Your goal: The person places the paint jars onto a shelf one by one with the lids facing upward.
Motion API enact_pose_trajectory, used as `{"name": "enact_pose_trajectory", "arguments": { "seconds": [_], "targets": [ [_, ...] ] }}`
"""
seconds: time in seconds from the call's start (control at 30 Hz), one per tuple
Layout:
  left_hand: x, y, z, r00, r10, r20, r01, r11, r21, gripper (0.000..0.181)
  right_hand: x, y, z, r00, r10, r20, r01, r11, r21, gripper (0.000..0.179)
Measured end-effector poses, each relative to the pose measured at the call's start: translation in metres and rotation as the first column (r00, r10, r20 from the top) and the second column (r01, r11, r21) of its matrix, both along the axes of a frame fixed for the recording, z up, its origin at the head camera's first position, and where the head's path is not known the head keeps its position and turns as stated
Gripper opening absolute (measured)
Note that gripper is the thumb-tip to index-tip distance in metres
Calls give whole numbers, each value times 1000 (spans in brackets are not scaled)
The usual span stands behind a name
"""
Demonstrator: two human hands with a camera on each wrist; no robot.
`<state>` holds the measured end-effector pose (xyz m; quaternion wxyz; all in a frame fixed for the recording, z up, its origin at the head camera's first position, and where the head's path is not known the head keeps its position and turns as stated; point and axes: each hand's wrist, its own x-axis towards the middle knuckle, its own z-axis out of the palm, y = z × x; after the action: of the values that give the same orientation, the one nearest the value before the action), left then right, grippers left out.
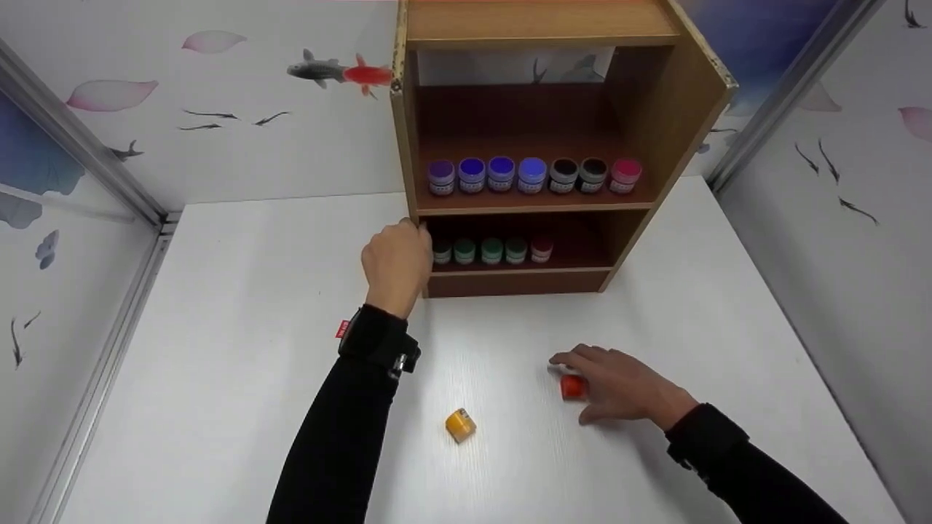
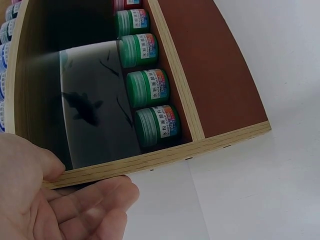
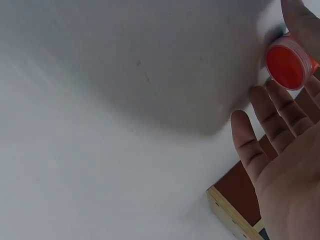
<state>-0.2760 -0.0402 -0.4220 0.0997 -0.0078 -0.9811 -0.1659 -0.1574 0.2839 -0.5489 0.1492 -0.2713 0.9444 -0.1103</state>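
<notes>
My left hand [image 1: 397, 262] grips the left side panel of a small wooden shelf [image 1: 539, 211], thumb inside and fingers outside in the left wrist view. My right hand [image 1: 626, 384] is spread around a red paint jar [image 1: 573, 387] lying on the white table. In the right wrist view, the thumb and fairly straight fingers stand on either side of the jar's red lid [image 3: 286, 67]; whether they touch it I cannot tell. To the left of that hand a yellow paint jar [image 1: 460, 425] lies on its side.
Several purple, blue, black and pink jars [image 1: 532, 175] line the shelf's middle level. Several green jars [image 2: 157, 125] and a red one [image 1: 541, 249] stand on the lower level. Patterned walls enclose the white table [image 1: 247, 306] at the back and sides.
</notes>
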Motion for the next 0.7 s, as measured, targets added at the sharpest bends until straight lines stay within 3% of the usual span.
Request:
{"name": "enact_pose_trajectory", "arguments": {
  "seconds": [0.23,0.5,0.7],
  "targets": [
    [-1,0,2,1000,8,6,-8,1000,17,41,1,5,-3,998,49,-49,-49,999,-11,80],
    [-1,-1,3,999,16,36,-18,999,34,41,-1,8,-8,985,91,-143,-100,993,-56,53],
    [-1,0,2,999,16,35,-17,999,32,41,-1,8,-8,982,83,-167,-98,991,-86,43]
  ]
}}
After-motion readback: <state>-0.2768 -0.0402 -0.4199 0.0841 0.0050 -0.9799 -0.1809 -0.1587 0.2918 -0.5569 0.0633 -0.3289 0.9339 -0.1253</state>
